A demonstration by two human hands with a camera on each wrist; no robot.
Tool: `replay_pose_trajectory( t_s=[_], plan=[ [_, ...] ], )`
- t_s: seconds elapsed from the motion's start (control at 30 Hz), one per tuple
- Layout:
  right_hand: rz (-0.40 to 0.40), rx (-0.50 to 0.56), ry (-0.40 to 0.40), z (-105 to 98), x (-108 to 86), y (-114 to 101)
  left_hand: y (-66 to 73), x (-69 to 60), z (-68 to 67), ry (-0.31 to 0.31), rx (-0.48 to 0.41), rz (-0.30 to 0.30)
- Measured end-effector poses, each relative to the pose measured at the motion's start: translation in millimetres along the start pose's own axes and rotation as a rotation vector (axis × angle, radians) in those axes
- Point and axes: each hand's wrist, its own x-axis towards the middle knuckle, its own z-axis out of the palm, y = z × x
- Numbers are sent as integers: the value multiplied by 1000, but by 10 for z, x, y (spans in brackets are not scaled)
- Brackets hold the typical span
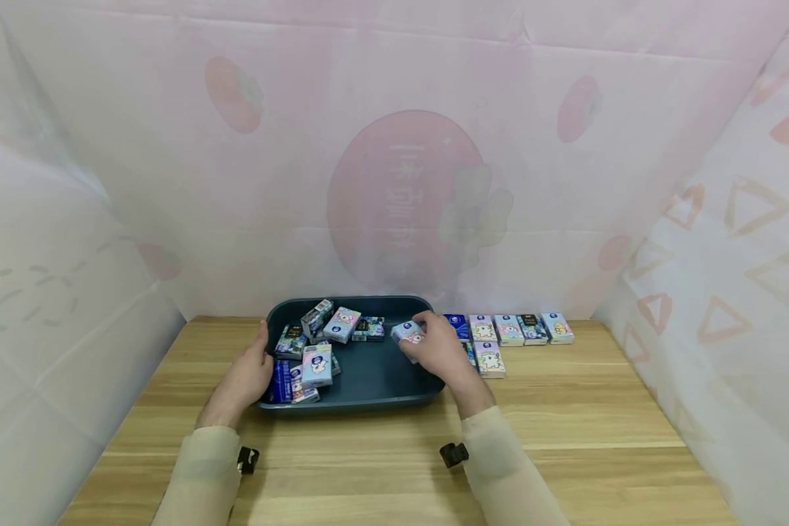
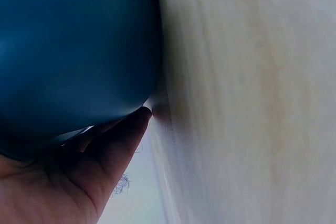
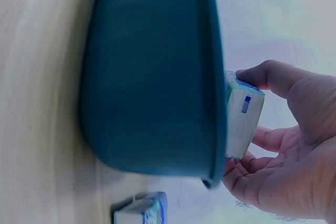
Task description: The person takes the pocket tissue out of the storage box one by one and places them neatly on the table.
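My right hand [image 1: 439,349] pinches a pocket tissue pack [image 1: 409,334] with a cartoon print, thumb and fingers on opposite sides. The pack is held over the right end of a dark teal plastic tub [image 1: 375,372]; the right wrist view shows its pale side [image 3: 244,121] just beyond the rim. Against the tub's left outer wall rests my left hand [image 1: 246,372], with a straight finger [image 2: 123,142] along that wall in the left wrist view. Several tissue packs [image 1: 317,365] lie jumbled in the tub's left half, including a dark blue one [image 1: 280,381].
To the tub's right, several tissue packs stand in a back row [image 1: 509,330] near the table's far edge. A shorter row in front of it includes a purple-white pack [image 1: 489,359], partly hidden by my right hand. Printed cloth walls [image 1: 421,73] enclose the wooden table [image 1: 368,467].
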Motion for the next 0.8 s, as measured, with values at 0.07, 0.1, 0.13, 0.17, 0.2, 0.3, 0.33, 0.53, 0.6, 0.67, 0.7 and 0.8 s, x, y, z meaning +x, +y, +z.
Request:
replay_pose_trajectory(
  t_s=[0.07, 0.1, 0.13, 0.17, 0.2, 0.3, 0.33, 0.53, 0.6, 0.67, 0.7, 0.8],
  plan=[
    [1, 11, 6, -61, 0, 41, -2, 1, 1, 1, 1, 2],
    [2, 21, 9, -91, -1, 61, -2, 1, 1, 2, 1, 2],
    [1, 29, 11, -122, -1, 83, -1, 0, 1, 3, 2, 2],
    [3, 37, 14, -152, 0, 109, -1, -1, 1, 3, 1, 2],
    [4, 42, 18, -183, 1, 133, -1, -1, 1, 3, -1, 2],
    [1, 47, 31, -267, 5, 205, -2, -4, 0, -1, -1, 0],
    [4, 46, 35, -293, 8, 231, -3, -4, -1, -2, -2, 0],
    [31, 37, 47, -427, 6, 379, 2, -10, -9, -3, 8, 1],
    [42, 37, 46, -468, 3, 429, 4, -12, -11, -3, 8, -1],
    [54, 37, 43, -512, 8, 485, 5, -14, -11, -3, 7, -5],
    [58, 36, 44, -537, 9, 508, 6, -15, -9, -3, 5, -6],
    [70, 33, 44, -622, 13, 593, 10, -15, -2, -3, 3, -15]
  ],
)
